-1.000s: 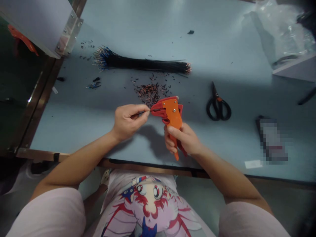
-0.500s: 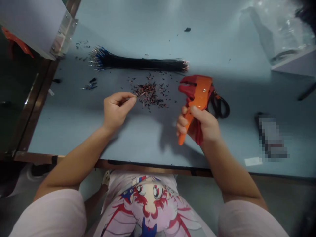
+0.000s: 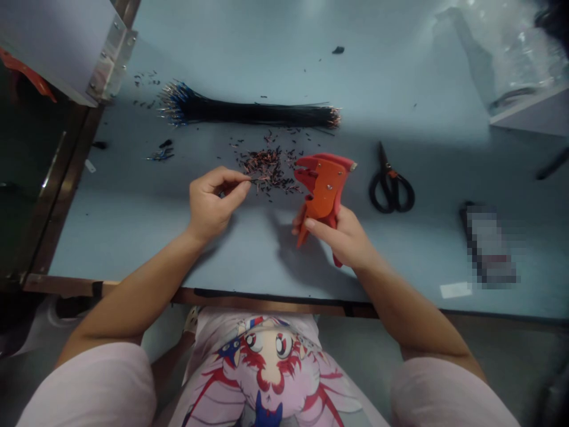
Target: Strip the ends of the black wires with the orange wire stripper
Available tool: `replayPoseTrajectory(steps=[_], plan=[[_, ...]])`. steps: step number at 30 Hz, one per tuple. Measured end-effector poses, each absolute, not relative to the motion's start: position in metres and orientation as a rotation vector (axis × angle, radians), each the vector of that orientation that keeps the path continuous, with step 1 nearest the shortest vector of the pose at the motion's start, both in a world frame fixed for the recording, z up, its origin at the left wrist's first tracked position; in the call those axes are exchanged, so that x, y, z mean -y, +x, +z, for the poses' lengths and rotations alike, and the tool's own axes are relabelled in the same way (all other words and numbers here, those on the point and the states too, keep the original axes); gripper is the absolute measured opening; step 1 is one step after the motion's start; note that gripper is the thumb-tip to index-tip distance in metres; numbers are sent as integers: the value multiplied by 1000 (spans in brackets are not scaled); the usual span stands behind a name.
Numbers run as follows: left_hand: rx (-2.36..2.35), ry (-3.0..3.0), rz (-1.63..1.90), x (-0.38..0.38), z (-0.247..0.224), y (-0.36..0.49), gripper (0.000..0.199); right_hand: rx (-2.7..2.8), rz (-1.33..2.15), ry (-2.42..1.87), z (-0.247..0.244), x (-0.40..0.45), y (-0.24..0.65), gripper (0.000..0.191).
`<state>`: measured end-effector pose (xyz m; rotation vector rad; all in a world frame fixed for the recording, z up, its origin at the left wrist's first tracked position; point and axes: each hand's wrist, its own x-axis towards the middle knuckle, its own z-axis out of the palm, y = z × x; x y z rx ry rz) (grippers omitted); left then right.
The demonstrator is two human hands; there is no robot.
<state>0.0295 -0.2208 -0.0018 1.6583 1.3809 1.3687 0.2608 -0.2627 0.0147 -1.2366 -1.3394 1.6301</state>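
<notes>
My right hand (image 3: pixel 333 231) grips an orange and red wire stripper (image 3: pixel 326 187), its jaws pointing left and apart from my other hand. In a pinch between thumb and fingertips, my left hand (image 3: pixel 217 198) holds a thin dark wire (image 3: pixel 254 179); most of it is hidden by the fingers. Just beyond these fingertips lies a pile of short black and copper-coloured scraps (image 3: pixel 267 166). Behind the pile stretches a long bundle of black wires (image 3: pixel 253 114), with blue and metal ends at the left and bare copper ends at the right.
Black-handled scissors (image 3: pixel 391 187) lie to the right of the stripper. Further right are a blurred-out dark device (image 3: pixel 491 246) and a white label (image 3: pixel 456 290). Some loose blue-ended pieces (image 3: pixel 160 155) rest at left. A clear plastic bag (image 3: pixel 520 53) sits at the back right.
The wire stripper in my right hand has moved left and slightly nearer to me, uncovering the scissors. My left hand has shifted slightly right, still pinching the wire.
</notes>
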Motion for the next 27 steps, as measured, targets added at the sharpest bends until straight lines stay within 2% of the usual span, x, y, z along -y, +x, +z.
replayPoseTrajectory(steps=[7,12,13,17,27], plan=[[-1403,1648,1348,221,-3,29,2,1264,1643,-1228,17,261,260,25],[-1392,1635,1354,223,-4,31,2,825,2357,-972,23,259,267,34],[-1389,1625,1354,223,-4,31,2,788,2417,-923,21,258,268,35],[-1382,1613,1357,224,-4,32,3,965,2248,-913,10,257,266,27],[-1299,1636,1345,225,-1,29,5,1282,1969,-871,9,261,264,25]])
